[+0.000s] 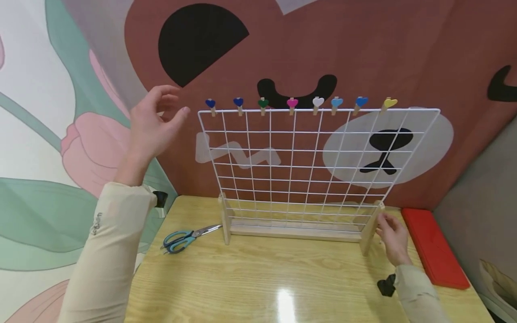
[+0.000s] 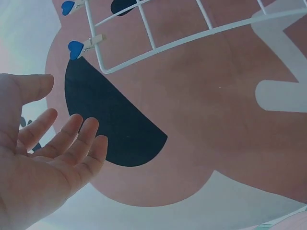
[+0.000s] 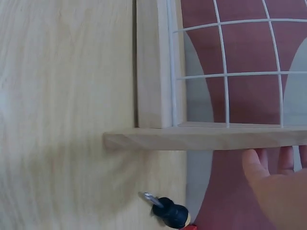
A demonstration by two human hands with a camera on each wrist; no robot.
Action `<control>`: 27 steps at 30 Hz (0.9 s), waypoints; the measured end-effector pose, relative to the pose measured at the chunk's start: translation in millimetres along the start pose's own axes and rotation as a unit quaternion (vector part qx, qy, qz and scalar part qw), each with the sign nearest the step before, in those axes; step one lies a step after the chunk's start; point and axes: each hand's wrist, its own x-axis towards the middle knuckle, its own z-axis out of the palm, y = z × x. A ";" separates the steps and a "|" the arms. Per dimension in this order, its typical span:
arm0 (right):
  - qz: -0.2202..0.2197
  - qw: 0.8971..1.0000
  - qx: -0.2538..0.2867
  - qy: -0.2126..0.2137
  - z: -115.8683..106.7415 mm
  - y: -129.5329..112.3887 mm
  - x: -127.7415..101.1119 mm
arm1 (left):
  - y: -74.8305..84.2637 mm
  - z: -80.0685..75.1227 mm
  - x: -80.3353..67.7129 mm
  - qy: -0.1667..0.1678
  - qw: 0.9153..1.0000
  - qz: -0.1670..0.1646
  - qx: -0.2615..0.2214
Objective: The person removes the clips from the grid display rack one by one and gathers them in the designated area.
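- Your left hand (image 1: pixel 151 123) is raised beside the top left corner of the white wire grid (image 1: pixel 307 166), fingers (image 2: pixel 72 136) loosely spread and gripping nothing, near the dark blue heart clip (image 1: pixel 210 104) but apart from it.
- Your right hand (image 1: pixel 393 237) rests against the grid's right wooden foot (image 1: pixel 369 231), fingers relaxed and nearly straight.
- The grid stands upright in its wooden base at the back of the table (image 1: pixel 258 282).
- Scissors (image 1: pixel 183 239) lie left of the base.

White wire grid (image 1: pixel 307 166) — teal-handled scissors (image 1: pixel 183 239).
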 end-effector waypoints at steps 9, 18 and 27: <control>-0.128 0.987 0.084 -0.051 -12.4 19.2 40.2 | 8.8 -1.8 7.3 0.002 1.000 0.009 0.024; -0.084 0.993 0.048 -0.065 -19.6 24.6 59.4 | 14.0 -2.0 13.8 -0.022 0.999 -0.006 0.031; -0.096 0.992 0.053 -0.066 -49.2 117.7 149.8 | 18.2 3.9 19.6 -0.081 0.996 0.000 0.042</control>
